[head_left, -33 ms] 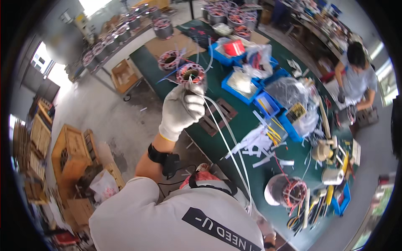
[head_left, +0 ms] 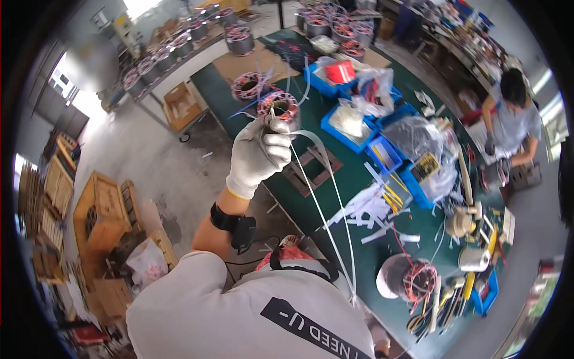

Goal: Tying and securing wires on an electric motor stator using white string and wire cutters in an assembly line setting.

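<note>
Beside the near rim of a wound motor stator (head_left: 290,109), the left hand (head_left: 261,148), gloved, has its fingers closed around flat white tape (head_left: 323,153). The tape looks light and limp, best pinched near its end. The right hand's fingers cannot be made out.

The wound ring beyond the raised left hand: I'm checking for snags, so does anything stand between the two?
Only the white tip poking up from the left hand shows against the wound ring; nothing else visible stands between them. Contact can't be told.
</note>
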A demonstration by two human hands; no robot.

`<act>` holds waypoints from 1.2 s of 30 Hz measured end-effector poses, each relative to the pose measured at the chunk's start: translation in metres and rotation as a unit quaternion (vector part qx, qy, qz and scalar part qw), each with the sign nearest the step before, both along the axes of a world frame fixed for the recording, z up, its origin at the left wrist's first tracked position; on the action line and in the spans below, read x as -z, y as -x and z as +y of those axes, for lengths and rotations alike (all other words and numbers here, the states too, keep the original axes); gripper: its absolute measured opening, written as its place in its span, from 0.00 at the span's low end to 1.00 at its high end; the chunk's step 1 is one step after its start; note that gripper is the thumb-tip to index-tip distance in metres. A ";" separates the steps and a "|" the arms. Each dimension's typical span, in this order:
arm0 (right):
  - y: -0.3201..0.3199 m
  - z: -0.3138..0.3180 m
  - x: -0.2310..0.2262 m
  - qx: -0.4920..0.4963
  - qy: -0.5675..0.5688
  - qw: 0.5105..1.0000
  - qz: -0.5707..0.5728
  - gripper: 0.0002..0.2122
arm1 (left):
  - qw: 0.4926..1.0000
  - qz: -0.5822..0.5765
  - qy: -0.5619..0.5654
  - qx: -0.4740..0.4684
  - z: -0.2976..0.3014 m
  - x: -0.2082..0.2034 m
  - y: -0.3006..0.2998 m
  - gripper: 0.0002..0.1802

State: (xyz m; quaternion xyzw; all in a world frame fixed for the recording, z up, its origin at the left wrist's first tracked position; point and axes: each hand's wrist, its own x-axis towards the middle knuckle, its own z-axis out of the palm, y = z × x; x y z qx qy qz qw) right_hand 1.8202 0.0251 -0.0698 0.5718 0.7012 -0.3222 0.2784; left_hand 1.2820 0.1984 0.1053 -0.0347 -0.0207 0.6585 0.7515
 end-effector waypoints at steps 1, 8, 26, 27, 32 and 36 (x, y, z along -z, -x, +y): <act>-0.004 -0.005 -0.001 0.013 0.017 1.000 0.007 0.11 | 0.999 0.021 -0.032 0.006 -0.002 0.001 0.005 0.12; 0.112 0.076 -0.126 -0.066 -0.300 0.837 0.453 0.19 | 0.555 0.796 -0.233 0.054 -0.030 0.010 -0.105 0.15; 0.169 0.110 -0.228 -0.053 -0.439 0.777 0.448 0.11 | 0.440 0.757 -0.299 0.380 -0.082 0.059 0.061 0.22; 0.154 0.102 -0.230 -0.015 -0.578 0.764 0.288 0.10 | 0.477 0.758 -0.257 0.364 -0.093 0.066 0.097 0.23; 0.109 0.089 -0.234 0.251 -0.643 0.657 0.303 0.15 | 0.389 0.798 -0.119 0.445 -0.133 0.093 0.206 0.21; 0.124 0.079 -0.230 0.327 -0.584 0.677 0.306 0.17 | 0.279 0.846 -0.038 0.453 -0.138 0.122 0.266 0.23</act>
